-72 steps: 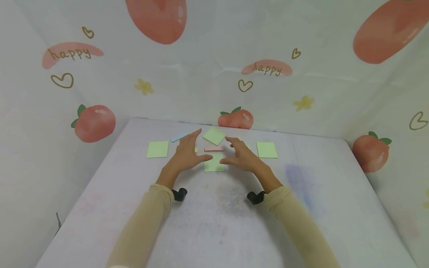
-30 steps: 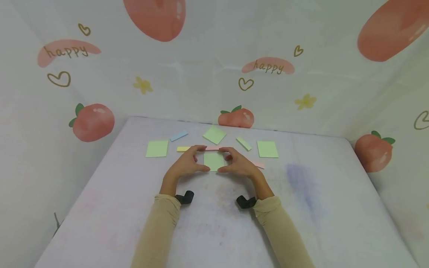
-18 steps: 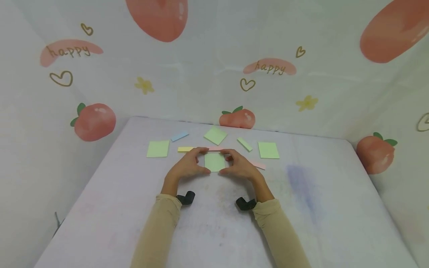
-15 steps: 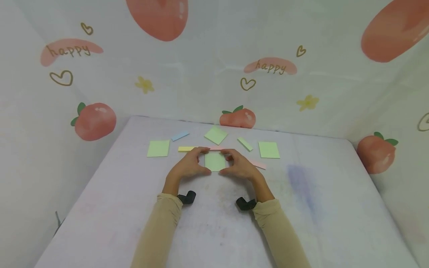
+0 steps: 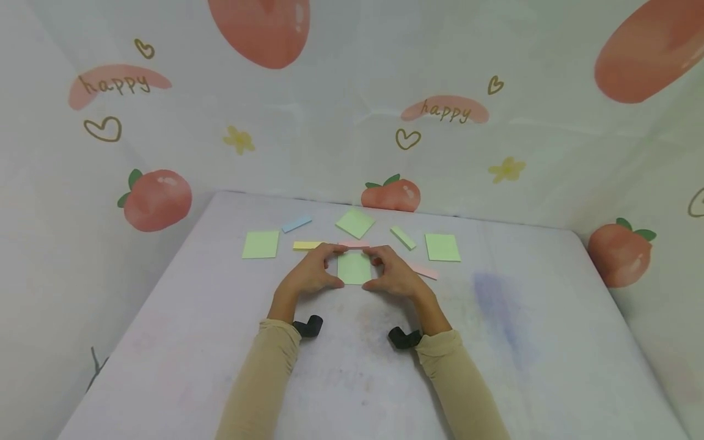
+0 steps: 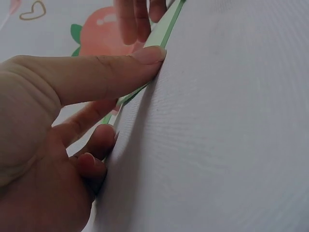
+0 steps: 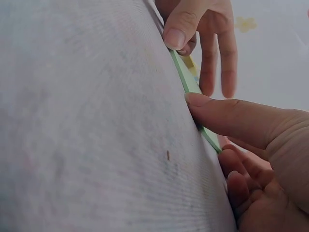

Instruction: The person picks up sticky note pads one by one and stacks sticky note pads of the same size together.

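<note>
In the head view a square light-green sticky note pad (image 5: 354, 269) lies near the middle of the table, between both hands. My left hand (image 5: 308, 272) holds its left side, thumb at the near edge and index finger toward the far corner. The right hand (image 5: 400, 275) holds the right side in a mirrored way. Both wrist views show the thumbs on the pad's green edge, with the other fingers bent behind it. Just beyond the pad is a narrow pink strip (image 5: 357, 245), its ends overlapped by the index fingertips.
Green square pads lie at left (image 5: 261, 244), back (image 5: 355, 223) and right (image 5: 442, 247). Narrow strips lie between them: blue (image 5: 297, 224), yellow (image 5: 306, 245), green (image 5: 403, 238) and pink (image 5: 426, 272). A printed cloth (image 5: 330, 122) rises behind the table.
At first the hands were spread apart above the pad; they have come down and inward to hold its two sides. Over the last second they have stayed almost still.
</note>
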Available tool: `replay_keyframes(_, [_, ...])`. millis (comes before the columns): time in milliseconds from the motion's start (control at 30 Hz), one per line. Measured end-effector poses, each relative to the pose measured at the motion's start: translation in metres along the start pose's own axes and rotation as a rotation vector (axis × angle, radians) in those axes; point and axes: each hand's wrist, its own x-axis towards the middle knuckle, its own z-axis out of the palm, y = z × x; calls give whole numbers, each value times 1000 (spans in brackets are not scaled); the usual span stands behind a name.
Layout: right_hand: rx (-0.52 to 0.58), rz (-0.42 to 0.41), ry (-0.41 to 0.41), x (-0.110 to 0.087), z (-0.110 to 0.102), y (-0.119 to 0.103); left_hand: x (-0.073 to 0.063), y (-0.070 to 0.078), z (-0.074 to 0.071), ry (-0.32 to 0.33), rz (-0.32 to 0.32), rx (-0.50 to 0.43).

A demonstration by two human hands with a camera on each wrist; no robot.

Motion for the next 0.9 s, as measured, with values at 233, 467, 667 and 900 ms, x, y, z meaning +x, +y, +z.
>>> replay_keyframes(233, [-43,16,-1,1,3,1,0,-1,2,-7,56,-48])
replay_keyframes(467, [-58,-34,22,0,3,-2,1,2,2,-22,73,-59])
replay_keyframes(667, [10,-58,31,0,1,-6,2,5,2,-28,10,-63])
replay_keyframes(900, [163,18,37,1,-1,-2,1,7,0,-20,-9,-116])
